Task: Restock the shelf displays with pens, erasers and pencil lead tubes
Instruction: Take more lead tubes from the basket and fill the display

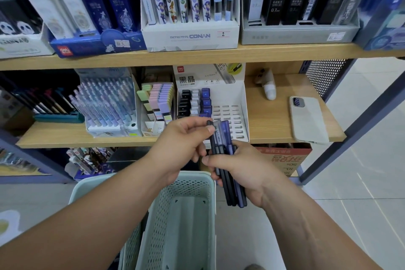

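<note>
1. Black + blue lead tubes (226, 138) are held as a bundle in front of the middle shelf, above the basket's right rim. Upper ends are level w/ the shelf edge; lower ends stick out below the palm.
2. Right hand (245, 169) is wrapped round the bundle's mid part, thumb across the front, fingers behind.
3. Left hand (182, 138) is closed on one black tube (213, 140) at the bundle's left side; its top end is pinched betw. thumb and fingertips. Whether that tube is clear of the right hand's grip can't be told.
4. White display box (243, 94) is seen just behind the hands on the wooden shelf (274, 103). Black, white and blue tubes are stood in its left slots; rows of open slots are seen on the right part.
5. Pastel erasers (160, 103) are stacked in a box just left of the display box; pale purple pens (109, 103) are racked further left.
6. Phone (309, 118) in a light case is laid face down at the shelf's right end, well apart from the box.
7. Mint perforated basket (166, 215) is seen below the forearms, nr the bottom of the view.
</note>
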Demonstrator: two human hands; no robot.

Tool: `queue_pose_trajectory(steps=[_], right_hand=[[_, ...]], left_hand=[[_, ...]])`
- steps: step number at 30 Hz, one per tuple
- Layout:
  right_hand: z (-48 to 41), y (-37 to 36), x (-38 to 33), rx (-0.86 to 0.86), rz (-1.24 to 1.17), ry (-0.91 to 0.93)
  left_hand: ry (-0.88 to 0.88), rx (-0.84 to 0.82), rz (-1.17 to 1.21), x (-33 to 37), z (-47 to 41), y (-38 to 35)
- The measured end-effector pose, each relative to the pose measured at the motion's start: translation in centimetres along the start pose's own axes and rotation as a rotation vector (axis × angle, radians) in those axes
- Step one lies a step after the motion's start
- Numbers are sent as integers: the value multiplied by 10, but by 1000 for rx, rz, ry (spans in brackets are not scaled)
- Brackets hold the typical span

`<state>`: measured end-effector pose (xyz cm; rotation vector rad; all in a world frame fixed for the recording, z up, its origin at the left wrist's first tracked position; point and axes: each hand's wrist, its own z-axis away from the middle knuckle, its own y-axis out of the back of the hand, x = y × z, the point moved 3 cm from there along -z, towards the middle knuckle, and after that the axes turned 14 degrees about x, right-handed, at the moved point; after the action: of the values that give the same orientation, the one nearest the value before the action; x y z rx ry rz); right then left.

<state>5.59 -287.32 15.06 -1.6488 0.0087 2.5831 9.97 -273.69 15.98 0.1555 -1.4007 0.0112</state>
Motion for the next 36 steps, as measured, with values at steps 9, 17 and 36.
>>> queue_pose_trajectory(steps=[9, 17, 36], right_hand=[[3, -7, -1, -14, -92, -74], [-4, 2, -9, 163, -437, -181], [-7, 29, -10, 338, -360, -62]], left_hand=[[102, 69, 341, -2, 7, 22], [-44, 95, 242, -5, 8, 40], [-268, -290, -261, 5, -14, -14]])
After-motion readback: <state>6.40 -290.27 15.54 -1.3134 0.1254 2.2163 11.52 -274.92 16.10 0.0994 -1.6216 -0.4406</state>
